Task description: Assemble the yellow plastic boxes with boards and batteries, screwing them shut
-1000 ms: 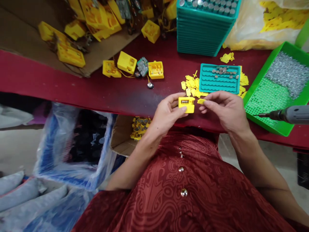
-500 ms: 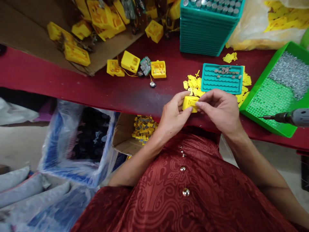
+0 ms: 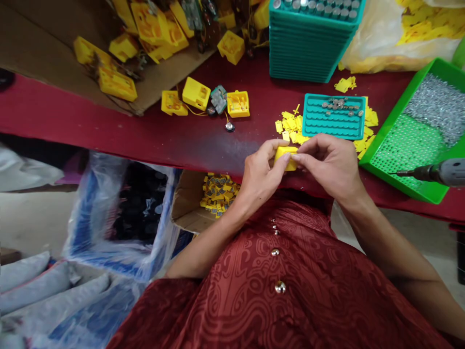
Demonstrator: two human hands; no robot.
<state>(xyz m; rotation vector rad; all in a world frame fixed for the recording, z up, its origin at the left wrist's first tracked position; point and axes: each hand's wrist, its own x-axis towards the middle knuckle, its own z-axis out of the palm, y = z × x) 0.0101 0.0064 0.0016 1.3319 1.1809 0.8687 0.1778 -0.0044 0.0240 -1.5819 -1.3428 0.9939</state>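
A small yellow plastic casing is held over the front edge of the red-covered table. My left hand is closed round it from the left, thumb lying across its near face. From the right, my right hand pinches at the casing's edge with thumb and forefinger; any small part between those fingertips is hidden. Just beyond the hands sits a teal ridged tray with several button cells in it. Flat yellow covers lie loose beside and under that tray.
A green basket of screws stands right, an electric screwdriver over it. Stacked teal trays of cells stand behind. Wired yellow casings lie left, near a cardboard box. Below are a parts carton and plastic-lined blue crate.
My left thumb has slid up across the casing's face, and the casing has turned slightly. My right fingertips have shifted a little left. The view has moved slightly.
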